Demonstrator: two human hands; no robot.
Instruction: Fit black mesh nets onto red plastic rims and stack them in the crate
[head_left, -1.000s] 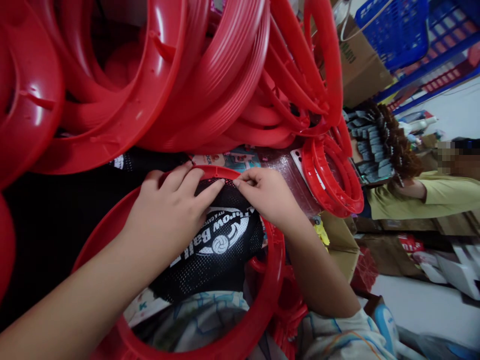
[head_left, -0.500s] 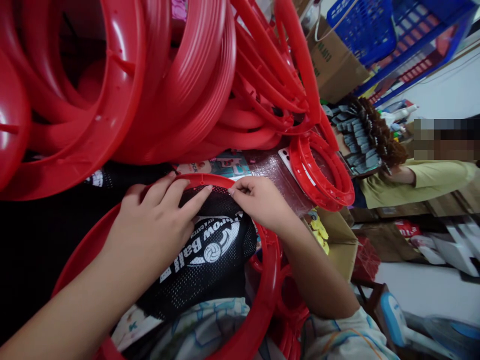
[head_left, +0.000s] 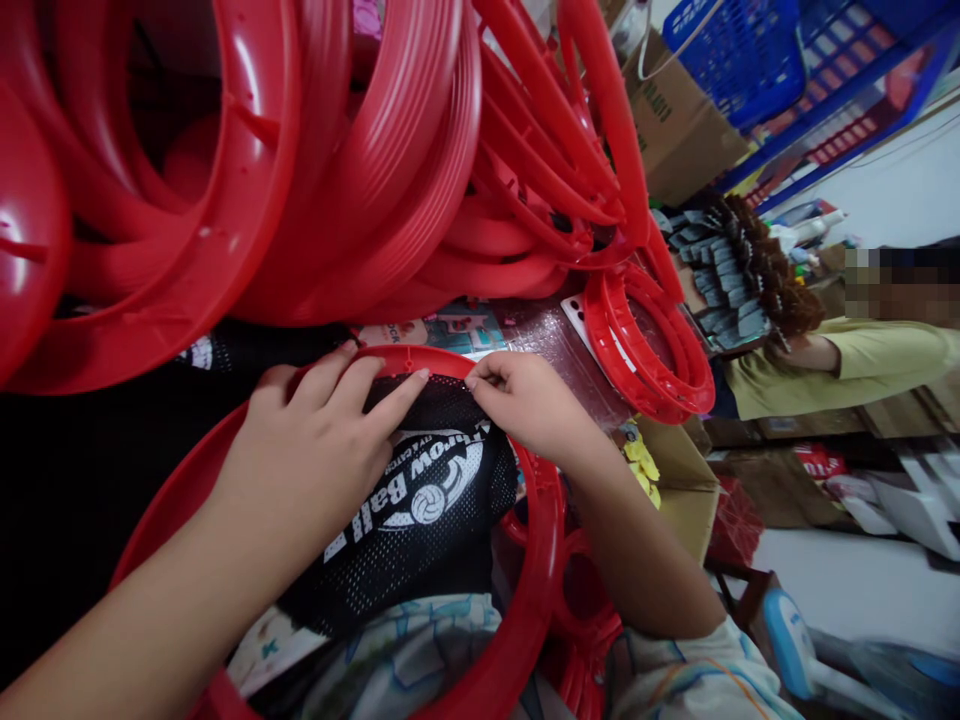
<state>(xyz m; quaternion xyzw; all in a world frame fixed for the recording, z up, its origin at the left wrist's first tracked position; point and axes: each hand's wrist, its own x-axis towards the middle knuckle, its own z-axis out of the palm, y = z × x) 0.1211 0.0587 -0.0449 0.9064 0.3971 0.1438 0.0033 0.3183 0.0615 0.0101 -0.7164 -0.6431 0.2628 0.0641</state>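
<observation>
A large red ring [head_left: 536, 560] lies tilted across the lap, with black mesh fabric [head_left: 450, 530] printed in white lettering inside it. My left hand [head_left: 315, 430] rests with fingers spread over the upper left rim and the fabric's top edge. On the right, my right hand [head_left: 521, 395] pinches the upper edge of the mesh between thumb and forefinger, close to the rim. Its other fingers are curled in.
Large red rings [head_left: 405, 150] are heaped across the top left. Smaller red rings [head_left: 652, 350] lie right of the hands, above an open cardboard box [head_left: 686, 490]. A person in a yellow sleeve [head_left: 877, 370] holds brown-and-grey pieces [head_left: 731, 270]. Blue baskets [head_left: 742, 60] are at the upper right.
The whole view has shifted slightly, so things appear a little further right. Both hands keep nearly the same place on the ring and mesh.
</observation>
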